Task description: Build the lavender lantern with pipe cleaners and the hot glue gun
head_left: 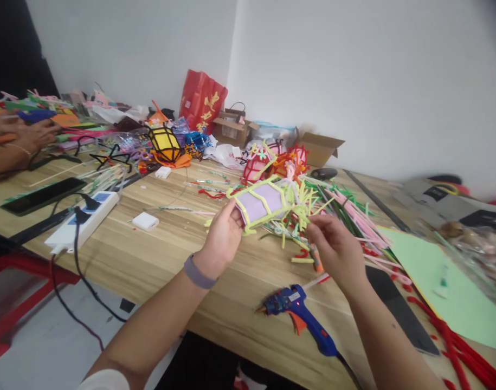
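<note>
My left hand (226,234) holds a small lantern (266,201) of lilac paper framed with yellow-green pipe cleaners, tilted on its side above the table. Yellow-green pipe-cleaner strands (302,203) hang from the lantern's right end. My right hand (337,249) is closed at those strands, its fingertips pinching at their lower part; exactly what sits between the fingers is partly hidden. Below the hands, a blue hot glue gun (302,314) lies on the table with its nozzle pointing left.
Pink and green pipe cleaners (355,214) lie to the right, near a pale green sheet (451,287) and a dark phone (402,311). A power strip (83,222) with cables stands at left. Finished lanterns (164,143) and boxes (233,130) line the back. Another person's hands (22,132) are far left.
</note>
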`<state>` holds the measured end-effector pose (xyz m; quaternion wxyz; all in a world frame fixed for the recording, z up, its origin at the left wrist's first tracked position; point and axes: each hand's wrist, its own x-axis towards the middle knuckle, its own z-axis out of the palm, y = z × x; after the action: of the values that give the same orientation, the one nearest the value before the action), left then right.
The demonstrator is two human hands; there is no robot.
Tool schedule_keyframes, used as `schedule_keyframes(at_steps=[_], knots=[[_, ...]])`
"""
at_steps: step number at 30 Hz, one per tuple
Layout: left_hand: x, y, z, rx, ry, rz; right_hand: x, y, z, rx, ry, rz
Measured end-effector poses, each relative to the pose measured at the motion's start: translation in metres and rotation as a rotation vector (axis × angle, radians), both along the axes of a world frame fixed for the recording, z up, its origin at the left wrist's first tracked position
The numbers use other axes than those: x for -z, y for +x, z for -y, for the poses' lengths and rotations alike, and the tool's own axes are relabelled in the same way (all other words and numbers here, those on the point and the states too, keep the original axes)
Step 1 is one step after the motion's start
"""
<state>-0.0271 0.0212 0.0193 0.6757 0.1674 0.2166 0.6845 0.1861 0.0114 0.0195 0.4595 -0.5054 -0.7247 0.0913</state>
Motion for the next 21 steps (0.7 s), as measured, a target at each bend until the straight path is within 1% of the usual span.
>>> schedule_keyframes(at_steps=[2,4,8,11,13,15,19,21], knots=[[0.007,0.012,0.005,0.096,0.002,-0.054,-0.001,0.009,0.01,-0.026,0.087,0.02],[0.015,0.021,0.009,0.165,0.006,-0.109,0.0,0.007,0.016,-0.076,0.115,0.033],[0.025,0.029,0.012,0.25,0.023,-0.211,0.001,-0.003,0.02,-0.158,0.129,0.064],[0.027,0.032,0.014,0.29,0.075,-0.265,0.003,-0.004,0.02,-0.166,0.204,0.11],[0.027,0.033,0.015,0.289,0.113,-0.293,0.006,-0.003,0.02,-0.145,0.251,0.134],[0.026,0.033,0.017,0.264,0.112,-0.321,0.01,0.0,0.02,-0.138,0.273,0.152],[0.029,0.031,0.018,0.134,0.003,-0.431,0.017,0.001,0.019,-0.148,0.313,0.179],[0.031,0.03,0.018,0.074,-0.027,-0.478,0.019,0.0,0.019,-0.178,0.335,0.187]])
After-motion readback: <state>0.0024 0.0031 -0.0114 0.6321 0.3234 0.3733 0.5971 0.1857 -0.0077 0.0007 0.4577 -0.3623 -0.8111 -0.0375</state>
